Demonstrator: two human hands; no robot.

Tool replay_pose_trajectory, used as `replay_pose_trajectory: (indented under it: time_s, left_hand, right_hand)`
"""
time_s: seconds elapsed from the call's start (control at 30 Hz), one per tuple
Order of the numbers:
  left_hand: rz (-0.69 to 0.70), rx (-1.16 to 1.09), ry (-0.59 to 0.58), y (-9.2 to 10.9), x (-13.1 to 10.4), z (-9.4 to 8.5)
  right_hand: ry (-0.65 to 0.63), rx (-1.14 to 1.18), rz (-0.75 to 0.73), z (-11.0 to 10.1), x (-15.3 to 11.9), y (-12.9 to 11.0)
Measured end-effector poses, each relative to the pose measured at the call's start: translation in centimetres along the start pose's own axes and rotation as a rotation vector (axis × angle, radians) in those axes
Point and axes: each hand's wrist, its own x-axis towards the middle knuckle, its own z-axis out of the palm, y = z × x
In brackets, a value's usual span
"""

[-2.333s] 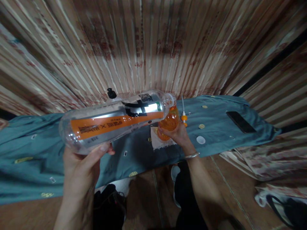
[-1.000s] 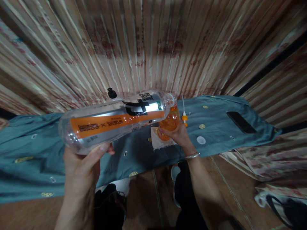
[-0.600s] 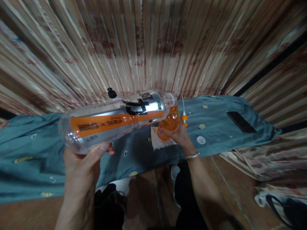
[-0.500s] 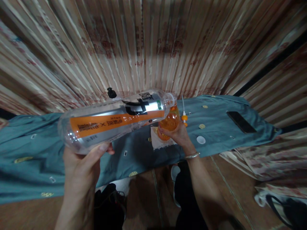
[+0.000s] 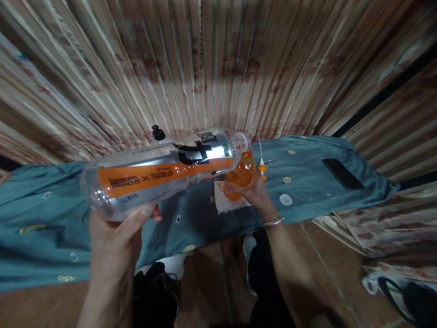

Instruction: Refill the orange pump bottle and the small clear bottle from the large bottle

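Note:
A large clear bottle (image 5: 160, 171) with an orange and silver label lies tilted almost sideways, its neck pointing right. My left hand (image 5: 119, 232) is wrapped round its base end from below. The bottle's mouth is over the opening of a small orange translucent bottle (image 5: 241, 175), which stands upright on a pale cloth (image 5: 223, 204). My right hand (image 5: 254, 189) grips the orange bottle round its lower side. Whether liquid passes between the two cannot be made out. Right of the orange bottle lies an orange and white pump top (image 5: 261, 169) with a thin tube.
A teal patterned cloth (image 5: 303, 173) covers the narrow table. On it are a black phone (image 5: 342, 174) at the right and a white round cap (image 5: 286, 199). A black pump top (image 5: 158, 132) rises behind the large bottle. Pleated curtains (image 5: 205, 59) hang behind the table.
The large bottle's base has shifted very slightly left in the picture. My grip on both bottles looks the same.

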Motion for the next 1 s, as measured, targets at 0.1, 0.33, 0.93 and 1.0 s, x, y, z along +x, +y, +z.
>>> replay_pose_trajectory:
  time_s: [0.1, 0.33, 0.93, 1.0]
  left_hand:
    - [0.01, -0.006, 0.016, 0.1, 0.0, 0.1]
    - [-0.013, -0.021, 0.037, 0.5, -0.1, 0.7]
    - [-0.006, -0.037, 0.042, 0.6, -0.1, 0.9]
    - [0.005, -0.034, 0.029, 0.4, -0.1, 0.7]
  right_hand:
    - [-0.014, -0.003, 0.004, 0.0, 0.0, 0.0]
    - [-0.019, -0.017, 0.007, 0.0, 0.1, 0.1]
    - [-0.031, -0.02, -0.018, -0.1, 0.2, 0.7]
    - [-0.026, -0.03, -0.025, -0.1, 0.2, 0.8]
